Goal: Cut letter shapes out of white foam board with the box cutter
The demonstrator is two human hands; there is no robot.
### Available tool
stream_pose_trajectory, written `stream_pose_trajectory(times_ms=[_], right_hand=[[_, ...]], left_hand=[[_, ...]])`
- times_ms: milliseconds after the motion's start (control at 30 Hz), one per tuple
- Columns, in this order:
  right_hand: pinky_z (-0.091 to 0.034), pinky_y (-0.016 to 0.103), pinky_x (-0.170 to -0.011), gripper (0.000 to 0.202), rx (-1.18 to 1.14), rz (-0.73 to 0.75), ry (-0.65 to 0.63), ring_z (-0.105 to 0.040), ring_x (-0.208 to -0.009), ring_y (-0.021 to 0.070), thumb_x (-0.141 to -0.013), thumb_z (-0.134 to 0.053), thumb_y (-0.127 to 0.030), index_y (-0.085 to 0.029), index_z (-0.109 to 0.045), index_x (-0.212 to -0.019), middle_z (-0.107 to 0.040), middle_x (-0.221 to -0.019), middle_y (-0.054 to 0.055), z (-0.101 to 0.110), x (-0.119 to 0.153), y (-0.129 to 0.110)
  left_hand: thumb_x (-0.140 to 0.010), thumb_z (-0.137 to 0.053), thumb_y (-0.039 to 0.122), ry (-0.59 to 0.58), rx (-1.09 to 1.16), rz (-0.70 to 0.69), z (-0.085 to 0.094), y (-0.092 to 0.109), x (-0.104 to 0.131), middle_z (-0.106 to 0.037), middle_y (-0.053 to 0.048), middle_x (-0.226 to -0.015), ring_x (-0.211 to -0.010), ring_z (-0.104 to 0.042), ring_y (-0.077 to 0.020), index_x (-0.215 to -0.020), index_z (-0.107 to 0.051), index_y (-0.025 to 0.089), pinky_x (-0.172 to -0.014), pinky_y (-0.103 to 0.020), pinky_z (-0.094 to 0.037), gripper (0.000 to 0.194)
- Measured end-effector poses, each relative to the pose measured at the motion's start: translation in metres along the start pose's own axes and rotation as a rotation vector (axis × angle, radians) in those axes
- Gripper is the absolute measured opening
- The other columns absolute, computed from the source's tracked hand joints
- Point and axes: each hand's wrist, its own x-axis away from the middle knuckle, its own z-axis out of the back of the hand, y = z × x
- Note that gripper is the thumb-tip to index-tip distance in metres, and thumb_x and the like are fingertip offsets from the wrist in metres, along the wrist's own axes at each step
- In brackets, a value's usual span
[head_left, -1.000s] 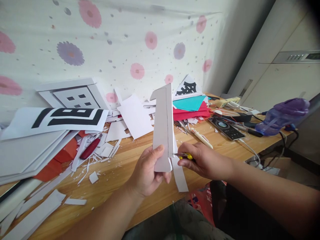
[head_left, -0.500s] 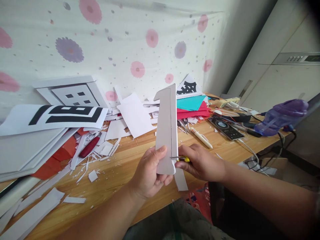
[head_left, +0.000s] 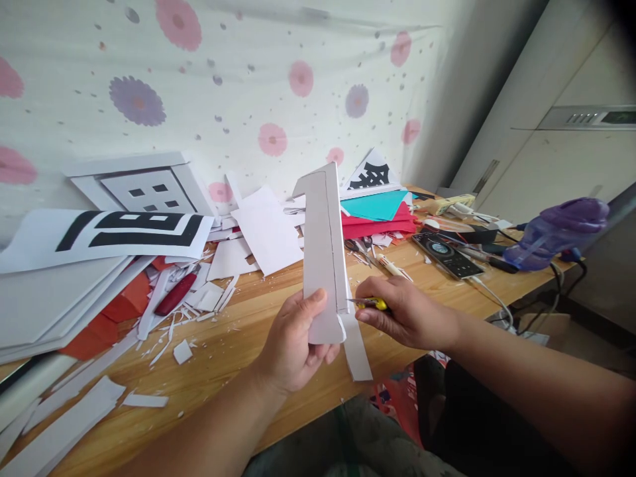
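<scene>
My left hand (head_left: 297,341) grips the lower end of a tall white foam board piece (head_left: 320,245), its thumb on the front face and its fingers behind. The board stands nearly upright over the table, with a dark line drawn along its right side and a notch low on its right edge. My right hand (head_left: 397,310) is closed round a yellow utility knife (head_left: 371,303). The knife's blade points left, its tip at the board's right edge near the lower end of the drawn line; whether it touches, I cannot tell. Below hangs or lies a white strip (head_left: 356,351).
Paper scraps and a dark red knife handle (head_left: 175,294) lie left on the wooden table (head_left: 238,338). White boards (head_left: 59,291) are stacked at far left. Scissors (head_left: 366,248), a pen (head_left: 393,266), a phone (head_left: 447,253) and a purple bottle (head_left: 556,232) lie to the right.
My right hand has drawn the knife a little right and up, from the board's face to its edge. The board has shifted slightly left in my left hand.
</scene>
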Motion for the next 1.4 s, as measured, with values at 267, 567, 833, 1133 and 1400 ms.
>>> stream_pose_trajectory(times_ms=[267,567,833,1133,1400], right_hand=[[-0.039,0.026,-0.054,0.017,-0.016,0.009,-0.094,-0.056,-0.06,0.0155,-0.091,-0.043,-0.033,-0.017,-0.048,-0.093,-0.062,-0.071,0.007,-0.005,0.0,0.0],[-0.044,0.028,-0.059,0.019,-0.05,-0.022,-0.13,-0.062,-0.068,0.0187,-0.091,-0.044,-0.032,-0.015,-0.049,-0.097,-0.064,-0.076,0.009,-0.005,-0.001,0.0],[-0.043,0.027,-0.057,0.016,-0.091,-0.008,-0.136,-0.061,-0.066,0.018,-0.091,-0.044,-0.03,-0.015,-0.048,-0.096,-0.064,-0.076,0.009,-0.006,-0.003,-0.003],[-0.041,0.024,-0.053,0.015,-0.087,0.063,-0.094,-0.058,-0.06,0.0152,-0.091,-0.045,-0.031,-0.017,-0.047,-0.095,-0.062,-0.072,0.005,-0.012,-0.005,-0.003],[-0.039,0.023,-0.051,0.015,-0.085,0.212,0.137,-0.053,-0.056,0.0128,-0.091,-0.045,-0.033,-0.018,-0.047,-0.091,-0.056,-0.067,0.002,-0.018,-0.003,-0.004]], left_hand=[[-0.087,-0.044,0.037,-0.085,-0.009,0.063,0.001,0.001,0.001,-0.029,0.008,-0.028,-0.025,-0.018,-0.0036,-0.055,-0.052,0.015,-0.033,-0.018,-0.031,0.04],[-0.088,-0.043,0.038,-0.088,-0.011,0.056,0.001,-0.002,0.001,-0.028,0.008,-0.028,-0.025,-0.018,-0.0037,-0.054,-0.052,0.014,-0.032,-0.017,-0.031,0.042],[-0.088,-0.043,0.036,-0.077,0.019,0.065,0.001,-0.003,0.001,-0.028,0.008,-0.029,-0.025,-0.017,-0.0032,-0.06,-0.058,0.013,-0.032,-0.016,-0.032,0.039],[-0.088,-0.045,0.036,-0.078,0.08,0.098,0.0,-0.006,0.004,-0.029,0.008,-0.028,-0.025,-0.017,-0.0025,-0.065,-0.06,0.011,-0.033,-0.016,-0.033,0.037],[-0.088,-0.045,0.037,-0.132,0.109,0.04,-0.003,-0.005,0.006,-0.034,0.007,-0.03,-0.024,-0.019,-0.0031,-0.066,-0.059,0.012,-0.033,-0.017,-0.035,0.036]])
